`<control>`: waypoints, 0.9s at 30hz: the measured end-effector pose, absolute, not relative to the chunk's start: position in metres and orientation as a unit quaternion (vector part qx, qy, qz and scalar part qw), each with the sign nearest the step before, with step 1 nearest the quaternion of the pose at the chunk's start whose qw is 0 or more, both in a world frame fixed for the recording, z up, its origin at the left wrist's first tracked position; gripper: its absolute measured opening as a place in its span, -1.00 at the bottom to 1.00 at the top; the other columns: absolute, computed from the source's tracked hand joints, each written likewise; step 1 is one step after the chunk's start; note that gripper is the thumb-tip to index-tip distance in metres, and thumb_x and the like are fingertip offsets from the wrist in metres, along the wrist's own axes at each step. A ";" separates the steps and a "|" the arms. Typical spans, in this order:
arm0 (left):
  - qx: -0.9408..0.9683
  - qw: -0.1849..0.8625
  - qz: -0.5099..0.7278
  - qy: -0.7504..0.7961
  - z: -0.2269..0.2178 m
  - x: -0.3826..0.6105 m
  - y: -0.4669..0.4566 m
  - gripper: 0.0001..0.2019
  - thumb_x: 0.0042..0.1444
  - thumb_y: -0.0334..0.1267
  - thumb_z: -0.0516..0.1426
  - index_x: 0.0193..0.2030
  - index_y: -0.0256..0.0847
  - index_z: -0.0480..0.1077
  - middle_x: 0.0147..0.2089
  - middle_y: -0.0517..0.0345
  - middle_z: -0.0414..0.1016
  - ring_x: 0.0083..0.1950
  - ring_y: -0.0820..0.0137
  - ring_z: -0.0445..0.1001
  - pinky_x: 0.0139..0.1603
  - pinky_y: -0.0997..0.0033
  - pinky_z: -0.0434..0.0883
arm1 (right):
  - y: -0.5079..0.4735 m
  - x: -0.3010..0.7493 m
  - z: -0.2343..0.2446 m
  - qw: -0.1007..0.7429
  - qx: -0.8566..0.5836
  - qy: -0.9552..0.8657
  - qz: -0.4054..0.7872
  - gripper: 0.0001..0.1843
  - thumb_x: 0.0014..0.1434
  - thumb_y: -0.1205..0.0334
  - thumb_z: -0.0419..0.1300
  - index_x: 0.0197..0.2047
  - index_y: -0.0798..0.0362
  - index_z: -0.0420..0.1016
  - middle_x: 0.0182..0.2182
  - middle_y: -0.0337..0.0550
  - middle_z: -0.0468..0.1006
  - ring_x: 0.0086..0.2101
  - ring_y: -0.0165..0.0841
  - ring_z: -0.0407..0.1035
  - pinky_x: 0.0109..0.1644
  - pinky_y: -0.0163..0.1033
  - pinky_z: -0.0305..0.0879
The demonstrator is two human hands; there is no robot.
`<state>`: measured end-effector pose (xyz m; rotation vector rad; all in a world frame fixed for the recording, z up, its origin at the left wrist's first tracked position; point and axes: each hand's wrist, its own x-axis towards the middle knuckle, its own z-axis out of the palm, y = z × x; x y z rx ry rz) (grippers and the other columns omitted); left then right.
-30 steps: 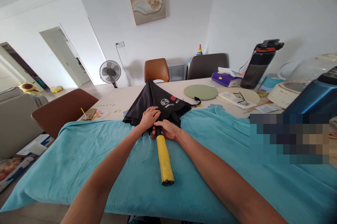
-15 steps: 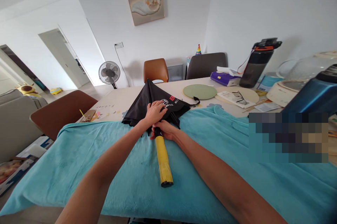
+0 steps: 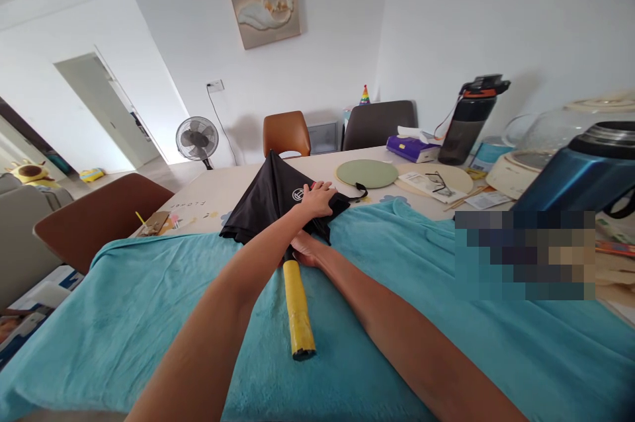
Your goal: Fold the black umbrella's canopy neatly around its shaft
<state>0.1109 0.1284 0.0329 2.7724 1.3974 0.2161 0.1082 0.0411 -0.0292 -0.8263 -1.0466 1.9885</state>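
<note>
Umbrella (image 3: 268, 200) on towel (image 3: 149, 290), towel on table (image 3: 218, 192), chairs (image 3: 286, 134) behind table

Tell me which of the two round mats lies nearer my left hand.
The green mat, just beyond your left hand on the black umbrella; the beige mat lies farther right, under glasses.

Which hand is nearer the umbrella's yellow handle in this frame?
Right. The right hand lies at the top end of the yellow handle, close against it; the left hand rests farther up, flat on the black canopy.
</note>
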 end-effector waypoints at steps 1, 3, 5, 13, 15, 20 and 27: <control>0.891 -0.001 0.071 0.448 0.032 0.111 0.130 -0.45 -0.12 -0.33 0.13 0.11 -0.08 0.27 0.33 0.03 0.04 0.32 0.08 -0.07 0.20 -0.26 -0.12 | 0.043 0.108 -0.031 0.360 -0.298 -0.407 0.785 -0.87 -0.02 0.36 0.11 -0.55 0.04 0.25 -0.73 -0.28 0.35 -0.60 -0.34 0.37 -0.45 -0.26 0.36; 0.885 -0.022 0.094 0.455 0.032 0.109 0.132 -0.60 -0.04 -0.36 0.06 -0.02 -0.08 0.38 0.29 0.06 0.14 0.30 0.12 0.01 0.20 -0.22 -0.08 | 0.044 0.108 -0.034 0.351 -0.272 -0.405 0.799 -0.88 -0.04 0.37 0.10 -0.55 0.04 0.26 -0.74 -0.28 0.35 -0.61 -0.34 0.37 -0.46 -0.24 0.37; 0.872 -0.027 0.139 0.468 0.035 0.105 0.134 -0.71 0.02 -0.37 0.00 -0.16 -0.08 0.45 0.22 0.10 0.26 0.24 0.17 0.12 0.19 -0.12 0.00 | 0.044 0.111 -0.033 0.336 -0.272 -0.404 0.806 -0.88 -0.06 0.38 0.10 -0.57 0.06 0.27 -0.73 -0.25 0.37 -0.62 -0.32 0.37 -0.45 -0.20 0.38; 0.754 -0.028 0.366 0.545 0.079 0.059 0.129 -0.76 0.07 -0.40 -0.05 -0.23 -0.13 0.39 -0.22 0.14 0.49 -0.12 0.34 0.40 0.01 0.33 0.24 | 0.037 0.117 -0.018 0.306 -0.330 -0.378 0.809 -0.86 -0.03 0.40 0.07 -0.58 0.10 0.27 -0.73 -0.18 0.40 -0.62 -0.30 0.39 -0.36 -0.11 0.45; 0.703 -0.016 0.432 0.565 0.087 0.033 0.129 -0.79 0.06 -0.39 -0.05 -0.26 -0.12 0.37 -0.26 0.18 0.48 -0.17 0.38 0.40 -0.06 0.38 0.26 | 0.036 0.117 -0.017 0.313 -0.333 -0.370 0.809 -0.86 -0.02 0.42 0.06 -0.57 0.10 0.26 -0.73 -0.19 0.39 -0.63 -0.32 0.39 -0.37 -0.11 0.45; 0.551 0.021 0.544 0.632 0.067 -0.044 0.126 -0.80 0.01 -0.40 -0.07 -0.34 -0.17 0.36 -0.31 0.16 0.45 -0.21 0.39 0.39 -0.13 0.43 0.30 | 0.036 0.117 -0.015 0.304 -0.347 -0.385 0.800 -0.87 0.03 0.42 0.06 -0.53 0.13 0.25 -0.70 -0.12 0.42 -0.60 -0.26 0.42 -0.46 -0.14 0.44; 0.428 0.145 0.548 0.704 -0.004 -0.104 0.098 -0.75 -0.12 -0.42 -0.06 -0.41 -0.23 0.44 -0.36 0.12 0.47 -0.23 0.38 0.40 -0.22 0.44 0.32 | 0.036 0.116 -0.017 0.337 -0.300 -0.373 0.811 -0.87 0.03 0.48 0.15 -0.50 0.17 0.27 -0.66 -0.22 0.37 -0.64 -0.37 0.35 -0.42 -0.04 0.47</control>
